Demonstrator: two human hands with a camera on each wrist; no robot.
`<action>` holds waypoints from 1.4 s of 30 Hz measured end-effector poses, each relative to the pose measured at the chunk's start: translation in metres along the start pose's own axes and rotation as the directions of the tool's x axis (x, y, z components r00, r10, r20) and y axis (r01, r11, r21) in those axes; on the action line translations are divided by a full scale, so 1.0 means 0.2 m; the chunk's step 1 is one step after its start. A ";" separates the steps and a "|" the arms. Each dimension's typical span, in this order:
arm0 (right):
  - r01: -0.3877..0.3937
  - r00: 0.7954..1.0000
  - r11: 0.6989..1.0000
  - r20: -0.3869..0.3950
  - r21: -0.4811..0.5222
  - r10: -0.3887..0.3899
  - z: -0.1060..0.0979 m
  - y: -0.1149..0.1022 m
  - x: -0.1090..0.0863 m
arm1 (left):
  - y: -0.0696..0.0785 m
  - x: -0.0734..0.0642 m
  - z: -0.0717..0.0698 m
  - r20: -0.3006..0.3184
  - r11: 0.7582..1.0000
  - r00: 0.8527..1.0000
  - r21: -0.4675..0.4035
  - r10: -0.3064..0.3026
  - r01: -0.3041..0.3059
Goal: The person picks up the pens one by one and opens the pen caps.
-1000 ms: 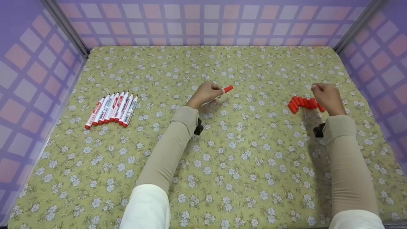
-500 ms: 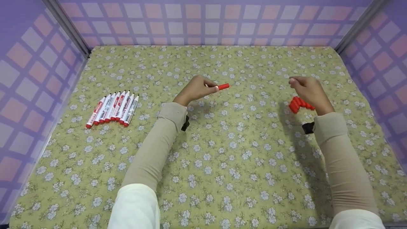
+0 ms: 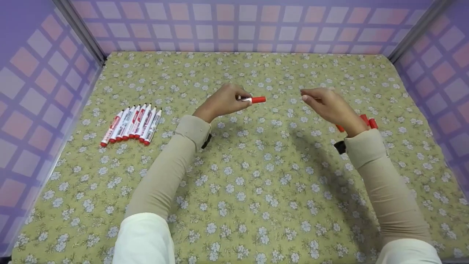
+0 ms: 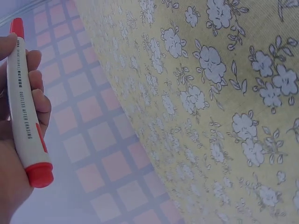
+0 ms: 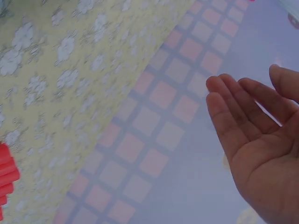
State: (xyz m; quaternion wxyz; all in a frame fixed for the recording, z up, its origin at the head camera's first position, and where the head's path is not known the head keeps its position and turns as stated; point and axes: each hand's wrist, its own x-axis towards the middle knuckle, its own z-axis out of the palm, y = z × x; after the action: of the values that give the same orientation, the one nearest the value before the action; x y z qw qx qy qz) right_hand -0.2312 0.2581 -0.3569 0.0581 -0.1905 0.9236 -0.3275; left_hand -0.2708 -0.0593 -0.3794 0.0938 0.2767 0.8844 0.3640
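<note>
My left hand (image 3: 222,102) holds a whiteboard marker (image 4: 24,98) above the middle of the cloth. Its red cap (image 3: 259,99) is on and points right; the thumb and fingers grip the white barrel. To the right, my right hand (image 3: 329,105) is in the air with nothing in it, its fingers loosely bent and its palm (image 5: 266,163) bare in the right wrist view. A gap separates it from the cap. Several red caps (image 3: 373,123) lie behind the right wrist, partly hidden by it. At the left, several uncapped markers (image 3: 132,124) lie side by side.
A yellow-green flowered cloth (image 3: 256,183) covers the table. Purple checked panels (image 3: 242,25) stand along the back and both sides, with grey posts at the back corners.
My right hand has moved left from over the red caps toward the marker. The left hand has drawn slightly left, still holding the marker.
</note>
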 end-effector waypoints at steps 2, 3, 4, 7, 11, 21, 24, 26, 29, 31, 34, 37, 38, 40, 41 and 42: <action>0.058 0.998 0.998 0.027 -0.022 -0.057 0.03 -0.04 0.01 | 0.02 -0.01 0.00 0.000 0.999 0.999 0.026 0.039 -0.039; 0.084 0.996 0.996 0.038 -0.033 -0.083 0.04 -0.06 0.01 | 0.03 -0.02 0.00 0.000 0.998 0.998 0.040 0.058 -0.058; 0.105 0.993 0.993 0.050 -0.047 -0.102 0.05 -0.08 0.01 | 0.03 -0.02 0.01 -0.001 0.996 0.997 0.050 0.076 -0.076; 0.185 0.981 0.974 0.074 -0.128 -0.177 0.09 -0.14 0.03 | 0.06 -0.04 0.01 0.003 0.989 0.993 0.081 0.121 -0.121; 0.282 0.959 0.929 0.071 -0.239 -0.273 0.13 -0.20 0.04 | 0.09 -0.06 0.03 0.010 0.982 0.990 0.124 0.143 -0.143; 0.426 0.904 0.859 0.094 -0.284 -0.417 0.22 -0.26 0.07 | 0.15 -0.10 0.06 0.056 0.952 0.972 0.196 0.229 -0.236; 0.457 0.889 0.850 0.112 -0.262 -0.443 0.24 -0.28 0.08 | 0.17 -0.11 0.06 0.063 0.944 0.965 0.203 0.254 -0.261; 0.477 0.879 0.842 0.122 -0.254 -0.461 0.25 -0.29 0.09 | 0.17 -0.12 0.07 0.065 0.939 0.961 0.208 0.268 -0.276; 0.486 0.874 0.836 0.140 -0.256 -0.465 0.27 -0.31 0.08 | 0.18 -0.13 0.07 0.070 0.931 0.957 0.221 0.282 -0.290; 0.479 0.878 0.834 0.152 -0.273 -0.455 0.28 -0.32 0.08 | 0.18 -0.13 0.08 0.073 0.924 0.955 0.241 0.287 -0.296; 0.480 0.877 0.816 0.149 -0.322 -0.457 0.30 -0.32 0.07 | 0.18 -0.14 0.09 0.077 0.911 0.951 0.274 0.298 -0.308; 0.483 0.872 0.788 0.134 -0.380 -0.470 0.32 -0.33 0.07 | 0.17 -0.14 0.10 0.078 0.900 0.946 0.294 0.314 -0.323; 0.481 0.872 0.780 0.129 -0.401 -0.472 0.33 -0.34 0.07 | 0.17 -0.14 0.10 0.079 0.895 0.943 0.298 0.322 -0.331; 0.471 0.875 0.768 0.122 -0.433 -0.468 0.35 -0.35 0.07 | 0.16 -0.14 0.11 0.080 0.887 0.937 0.305 0.339 -0.347; 0.466 0.877 0.764 0.119 -0.446 -0.466 0.35 -0.35 0.06 | 0.15 -0.14 0.11 0.080 0.883 0.934 0.306 0.348 -0.355; 0.461 0.879 0.760 0.118 -0.459 -0.462 0.36 -0.35 0.06 | 0.15 -0.14 0.11 0.079 0.881 0.931 0.305 0.356 -0.363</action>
State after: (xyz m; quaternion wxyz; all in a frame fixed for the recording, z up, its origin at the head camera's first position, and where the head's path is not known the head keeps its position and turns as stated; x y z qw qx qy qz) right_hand -0.2042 0.1614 -0.3677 -0.0736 -0.4196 0.8996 -0.0960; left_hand -0.2259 -0.0441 -0.3759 -0.0113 0.4508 0.8633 0.2267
